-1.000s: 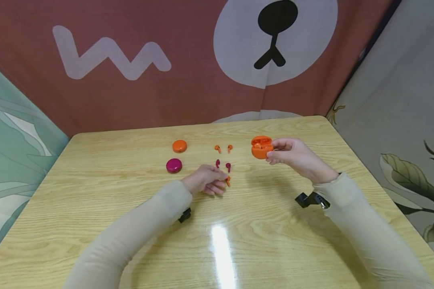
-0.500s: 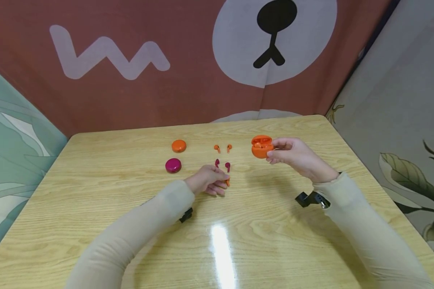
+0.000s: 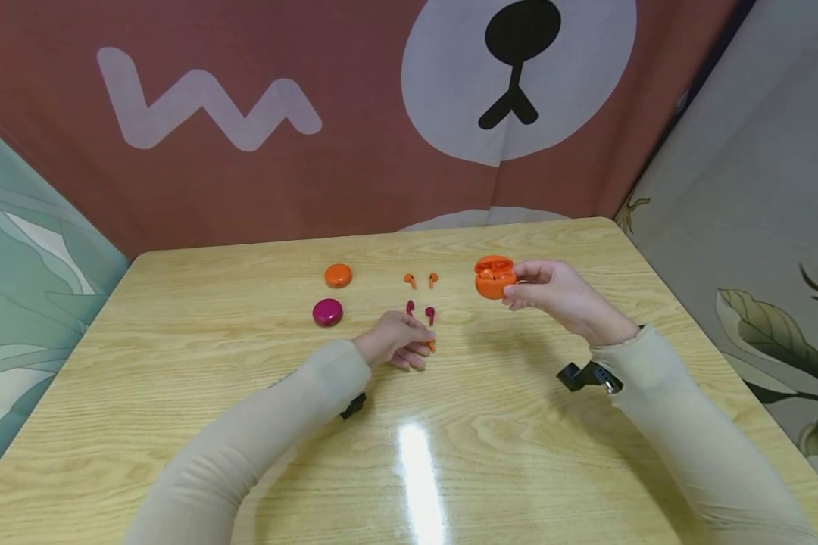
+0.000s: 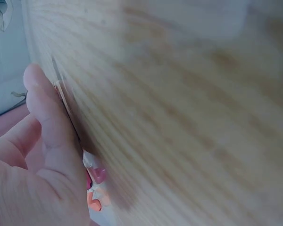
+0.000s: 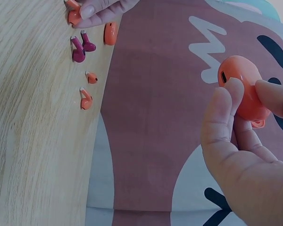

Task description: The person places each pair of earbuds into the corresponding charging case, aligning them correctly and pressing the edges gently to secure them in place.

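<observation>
My right hand [image 3: 548,295] holds an orange earbud case [image 3: 494,286] above the table, lid raised, thumb and fingers on its side. In the right wrist view the case's rounded outer shell [image 5: 245,87] faces the camera. Close to the tabletop, my left hand [image 3: 397,341] pinches an orange earbud [image 3: 432,347], most of it covered by the fingertips. The right wrist view shows this earbud [image 5: 73,15] at the left thumb. Just beyond lie two magenta earbuds [image 3: 430,315], and behind them a pair of orange earbuds [image 3: 433,280].
A closed orange case [image 3: 338,275] and a closed magenta case [image 3: 328,312] sit to the left on the wooden table [image 3: 245,378]. A reddish-brown cloth with a bear print [image 3: 354,182] hangs behind the table's far edge. Patterned cloths hang at both sides.
My left hand has shifted slightly to the right, and its fingers now cover more of the orange earbud. My right hand and the raised case stay almost still.
</observation>
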Motion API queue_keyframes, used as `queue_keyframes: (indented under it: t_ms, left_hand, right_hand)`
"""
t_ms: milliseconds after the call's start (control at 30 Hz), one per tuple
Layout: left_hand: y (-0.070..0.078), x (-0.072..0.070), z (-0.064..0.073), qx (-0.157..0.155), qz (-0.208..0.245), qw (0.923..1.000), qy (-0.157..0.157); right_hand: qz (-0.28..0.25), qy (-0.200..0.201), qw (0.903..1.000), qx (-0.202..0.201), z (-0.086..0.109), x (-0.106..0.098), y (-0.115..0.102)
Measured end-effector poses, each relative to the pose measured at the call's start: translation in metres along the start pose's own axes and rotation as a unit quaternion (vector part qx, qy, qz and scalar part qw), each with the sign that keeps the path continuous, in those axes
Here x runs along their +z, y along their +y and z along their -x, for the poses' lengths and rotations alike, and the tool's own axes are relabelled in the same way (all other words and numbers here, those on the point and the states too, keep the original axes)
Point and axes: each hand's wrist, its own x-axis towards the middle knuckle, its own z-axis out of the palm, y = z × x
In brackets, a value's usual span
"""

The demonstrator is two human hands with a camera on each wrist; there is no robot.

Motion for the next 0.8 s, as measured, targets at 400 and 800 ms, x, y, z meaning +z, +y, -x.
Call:
queue_keyframes:
  t_ms: [400, 800]
  left_hand:
    - [0.0005, 0.0022, -0.0006, -0.001, -0.006, 1.0, 0.003]
    - [0.0025, 0.0023, 0.0038, -0.011, -0.023, 0.9996, 0.014]
  right_hand:
    - [0.003, 0.0, 1.0, -0.001, -0.0004, 0.0002, 0.0]
    - [0.005, -0.003, 1.0, -0.007, -0.0014, 0.0005, 0.0019]
